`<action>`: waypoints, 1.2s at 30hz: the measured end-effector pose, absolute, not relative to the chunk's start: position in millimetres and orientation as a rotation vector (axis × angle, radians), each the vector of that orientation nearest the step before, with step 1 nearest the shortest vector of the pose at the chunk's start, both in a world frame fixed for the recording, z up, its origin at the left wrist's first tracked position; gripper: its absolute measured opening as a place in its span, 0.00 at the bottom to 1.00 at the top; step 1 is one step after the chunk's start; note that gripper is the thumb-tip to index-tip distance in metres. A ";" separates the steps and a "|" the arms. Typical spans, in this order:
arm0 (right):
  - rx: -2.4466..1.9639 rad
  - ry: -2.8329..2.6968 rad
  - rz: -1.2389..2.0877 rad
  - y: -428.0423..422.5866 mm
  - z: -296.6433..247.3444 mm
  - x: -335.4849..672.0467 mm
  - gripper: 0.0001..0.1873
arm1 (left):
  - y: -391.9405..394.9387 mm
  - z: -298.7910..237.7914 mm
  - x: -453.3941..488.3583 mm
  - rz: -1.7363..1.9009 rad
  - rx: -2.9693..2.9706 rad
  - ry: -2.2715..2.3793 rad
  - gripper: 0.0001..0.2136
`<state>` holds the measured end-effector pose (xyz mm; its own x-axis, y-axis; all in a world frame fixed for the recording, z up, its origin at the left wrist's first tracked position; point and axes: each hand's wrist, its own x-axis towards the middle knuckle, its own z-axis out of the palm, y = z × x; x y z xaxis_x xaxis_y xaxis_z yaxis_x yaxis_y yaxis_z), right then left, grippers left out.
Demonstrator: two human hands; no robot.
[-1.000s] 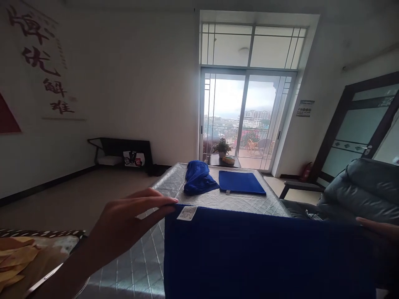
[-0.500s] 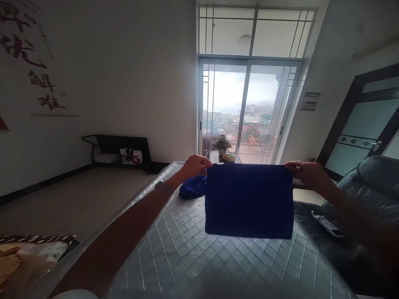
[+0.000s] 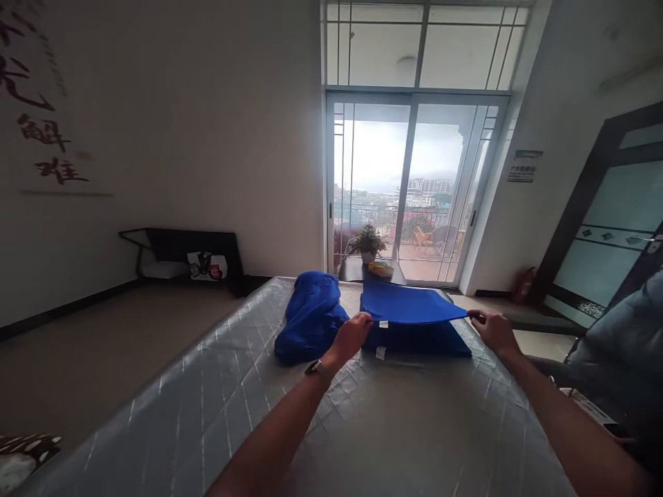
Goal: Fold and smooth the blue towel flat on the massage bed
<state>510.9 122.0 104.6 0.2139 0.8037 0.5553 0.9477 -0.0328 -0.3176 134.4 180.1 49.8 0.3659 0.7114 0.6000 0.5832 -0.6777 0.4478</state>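
Note:
Both my arms reach out over a grey quilted table (image 3: 217, 407). My left hand (image 3: 352, 336) pinches the near left corner of a folded blue towel (image 3: 409, 306). My right hand (image 3: 492, 330) grips its near right corner. The towel is held flat, just above another folded blue towel (image 3: 414, 339) lying on the table. A small white label hangs from each towel's near edge. A heap of crumpled blue cloth (image 3: 309, 319) lies right beside my left hand.
A dark leather sofa (image 3: 621, 359) stands against the table's right side. Beyond the table's far end is a small table with a potted plant (image 3: 369, 243), before glass balcony doors (image 3: 409, 186). A low black bench (image 3: 181, 255) lines the left wall.
The towel was held upright close to me by its top corners. Both hands have carried it forward and laid it flat over the folded towel at the table's far end.

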 end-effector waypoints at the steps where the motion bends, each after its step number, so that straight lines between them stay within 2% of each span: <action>1: -1.890 -1.624 -0.231 125.6 73.2 514.9 0.12 | 180.4 27.9 136.1 1.137 2.480 1.181 0.04; 4: -1.819 -1.658 -0.192 127.0 5.1 524.1 0.13 | 179.7 -7.3 136.2 1.013 2.516 1.239 0.04; 7: -1.753 -1.686 -0.260 122.3 -19.4 530.4 0.15 | 179.2 -9.1 133.9 0.943 2.565 1.247 0.05; 24: -2.124 -1.860 -0.451 116.7 -9.7 522.3 0.10 | 168.3 3.2 137.4 0.709 2.914 1.432 0.03; 32: -2.148 -1.952 -0.794 111.3 2.7 511.1 0.08 | 168.6 11.0 134.1 0.630 2.865 1.412 0.04; 36: -2.142 -1.975 -0.797 112.2 4.5 509.8 0.07 | 170.6 13.1 129.6 0.626 2.811 1.380 0.04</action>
<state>509.8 112.2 4.5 0.0093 0.8919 0.4522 0.9558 -0.1409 0.2582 129.6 170.6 13.1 0.5501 0.7501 0.3672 0.7702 -0.6256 0.1241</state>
